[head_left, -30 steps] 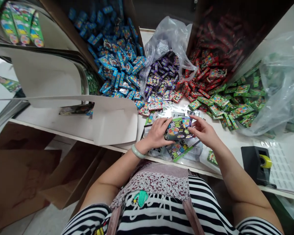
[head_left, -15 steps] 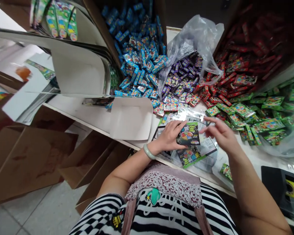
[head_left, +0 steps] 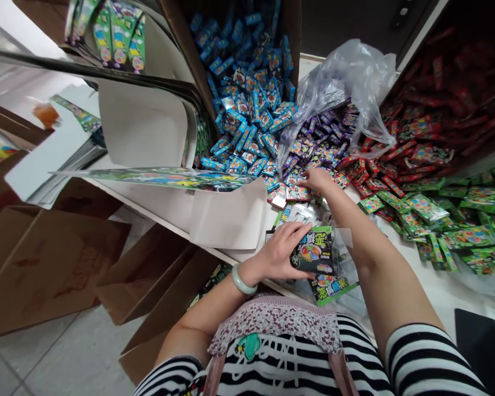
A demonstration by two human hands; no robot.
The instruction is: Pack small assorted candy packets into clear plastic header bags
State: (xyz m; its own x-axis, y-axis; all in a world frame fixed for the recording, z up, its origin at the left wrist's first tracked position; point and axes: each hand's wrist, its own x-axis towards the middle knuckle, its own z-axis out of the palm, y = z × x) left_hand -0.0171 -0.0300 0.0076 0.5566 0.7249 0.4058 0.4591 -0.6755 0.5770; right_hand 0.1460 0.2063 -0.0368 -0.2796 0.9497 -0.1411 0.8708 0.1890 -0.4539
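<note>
My left hand (head_left: 281, 248) grips a dark printed package (head_left: 314, 254) with green lettering, low over the white table's front edge (head_left: 247, 220). More printed cards and clear sleeves (head_left: 332, 286) lie under it. My right hand (head_left: 318, 178) is stretched forward onto the pile of purple candy packs (head_left: 313, 146); its fingers rest on the packs, and I cannot make out whether they hold one. A jade bangle (head_left: 242, 281) circles my left wrist.
Blue packs (head_left: 251, 99) spill from a box at the back. Red packs (head_left: 412, 132) and green packs (head_left: 449, 214) lie to the right. A clear plastic bag (head_left: 346, 77) holds the purple ones. Flat white carton blanks (head_left: 144, 132) lie left. Brown cardboard boxes (head_left: 53, 264) stand on the floor.
My right hand has left the dark package and reached forward to the purple packs. The left hand keeps the package. The view has swung left.
</note>
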